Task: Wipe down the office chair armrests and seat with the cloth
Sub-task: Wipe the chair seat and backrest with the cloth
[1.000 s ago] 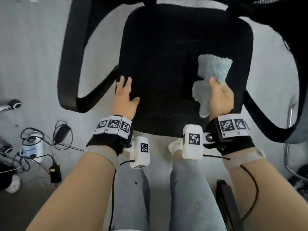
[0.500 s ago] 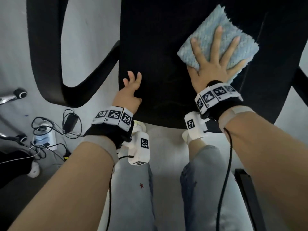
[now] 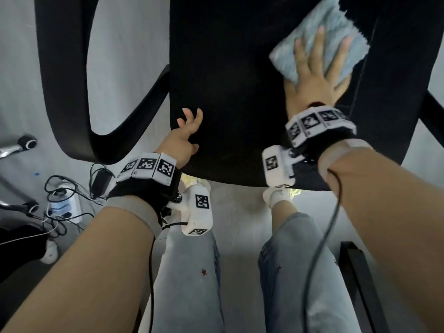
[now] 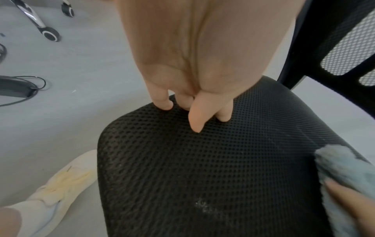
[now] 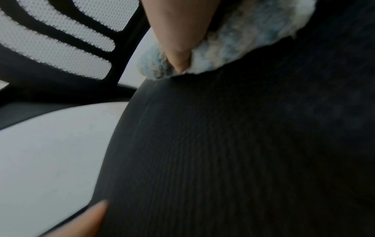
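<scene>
The black mesh seat [image 3: 228, 92] of the office chair fills the upper middle of the head view. A fluffy light-blue cloth [image 3: 336, 22] lies flat on its right side. My right hand [image 3: 317, 68] presses down on the cloth with straight, spread fingers. The cloth [image 5: 233, 40] shows under a fingertip in the right wrist view. My left hand [image 3: 187, 133] rests on the seat's front left corner, fingertips touching the mesh [image 4: 202, 160], holding nothing. The left armrest [image 3: 62, 80] curves down at the left. The right armrest [image 3: 434, 114] shows only as a strut at the right edge.
A power strip with tangled cables [image 3: 62, 203] lies on the grey floor at the left, beside another chair's castors [image 3: 27, 141]. My jeans-clad legs [image 3: 189, 272] and pale shoes [image 4: 61, 181] stand at the seat's front edge. The mesh backrest [image 5: 61, 48] rises behind the seat.
My right hand went from gripping the bunched cloth to pressing it flat on the seat, then slid it toward the right rear. The left hand stayed at the front left corner.
</scene>
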`<state>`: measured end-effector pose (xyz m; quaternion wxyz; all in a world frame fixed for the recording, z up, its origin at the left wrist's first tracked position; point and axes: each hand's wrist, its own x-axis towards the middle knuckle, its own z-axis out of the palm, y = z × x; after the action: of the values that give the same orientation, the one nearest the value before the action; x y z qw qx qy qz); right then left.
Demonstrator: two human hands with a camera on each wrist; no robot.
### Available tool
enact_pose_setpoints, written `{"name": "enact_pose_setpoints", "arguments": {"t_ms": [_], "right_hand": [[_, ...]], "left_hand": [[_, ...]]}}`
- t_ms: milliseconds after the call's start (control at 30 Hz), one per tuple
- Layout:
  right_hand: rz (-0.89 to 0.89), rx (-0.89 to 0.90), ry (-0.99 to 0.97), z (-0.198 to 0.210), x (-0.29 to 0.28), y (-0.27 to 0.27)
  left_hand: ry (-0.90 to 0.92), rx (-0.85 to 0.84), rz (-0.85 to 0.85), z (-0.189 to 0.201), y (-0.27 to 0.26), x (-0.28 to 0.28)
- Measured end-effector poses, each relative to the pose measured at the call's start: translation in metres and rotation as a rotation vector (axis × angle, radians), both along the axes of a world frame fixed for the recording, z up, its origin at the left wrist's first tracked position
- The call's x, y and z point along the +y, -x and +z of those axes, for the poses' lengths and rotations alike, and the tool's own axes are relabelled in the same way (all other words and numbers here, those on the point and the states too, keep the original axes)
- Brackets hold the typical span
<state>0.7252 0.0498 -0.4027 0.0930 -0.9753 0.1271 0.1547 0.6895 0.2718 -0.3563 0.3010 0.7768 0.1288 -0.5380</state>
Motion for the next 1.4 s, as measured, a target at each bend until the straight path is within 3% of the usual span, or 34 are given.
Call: {"name": "enact_pose_setpoints", "arguments": {"t_ms": [67, 133, 233, 333, 433, 500, 633, 767, 833, 933, 967, 1033, 1133, 1200, 1233, 1300, 1400], "right_hand": [[0.164, -0.026, 0.031, 0.002, 0.032, 0.008], [0.477, -0.015, -0.046, -0.004, 0.064, 0.039], [0.773, 0.01, -0.076, -0.007, 0.063, 0.061], [0.8, -0.021, -0.089, -0.008, 0.025, 0.028], [0.415, 0.028, -0.134, -0.001, -0.004, 0.001], [0.314, -0.008, -0.079, 0.008, 0.011, 0.006], [0.749, 0.098, -0.039, 0.01, 0.064, 0.066], [1.097, 0.185, 0.018, 0.011, 0.038, 0.077], [1.03, 0.176, -0.009, 0.011, 0.011, 0.052], [0.516, 0.156, -0.036, 0.015, -0.009, 0.034], [0.425, 0.136, -0.029, 0.018, -0.002, 0.038], [0.505, 0.077, -0.006, 0.021, 0.021, 0.059], [0.972, 0.257, -0.173, 0.019, 0.047, 0.104], [1.147, 0.312, -0.29, 0.023, 0.043, 0.112], [1.215, 0.309, -0.23, 0.023, 0.035, 0.105], [1.14, 0.312, -0.118, 0.019, 0.012, 0.085], [0.603, 0.275, -0.095, 0.023, -0.02, 0.049]], "left_hand": [[0.016, -0.019, 0.017, 0.0, 0.003, 0.0], [0.016, -0.027, 0.023, -0.001, 0.006, 0.002], [0.043, -0.031, 0.058, -0.002, 0.008, 0.003], [0.059, -0.015, 0.113, -0.005, 0.012, 0.003], [0.064, -0.016, 0.111, -0.008, 0.01, 0.004], [0.062, 0.012, 0.098, -0.009, 0.007, 0.003], [0.039, 0.019, 0.088, -0.009, 0.007, 0.001], [0.065, 0.026, 0.142, -0.007, 0.011, 0.004], [0.058, 0.04, 0.15, -0.007, 0.011, 0.004], [0.021, 0.044, 0.099, -0.007, 0.011, 0.0], [0.014, 0.038, 0.107, -0.007, 0.012, -0.001], [0.044, 0.019, 0.205, -0.006, 0.015, -0.004], [0.092, -0.017, 0.349, -0.007, 0.02, -0.004], [0.101, -0.019, 0.356, -0.007, 0.022, -0.004], [0.098, -0.022, 0.356, -0.006, 0.022, -0.004], [0.079, -0.024, 0.339, -0.005, 0.023, -0.005], [0.053, -0.001, 0.285, -0.005, 0.022, -0.007]]}}
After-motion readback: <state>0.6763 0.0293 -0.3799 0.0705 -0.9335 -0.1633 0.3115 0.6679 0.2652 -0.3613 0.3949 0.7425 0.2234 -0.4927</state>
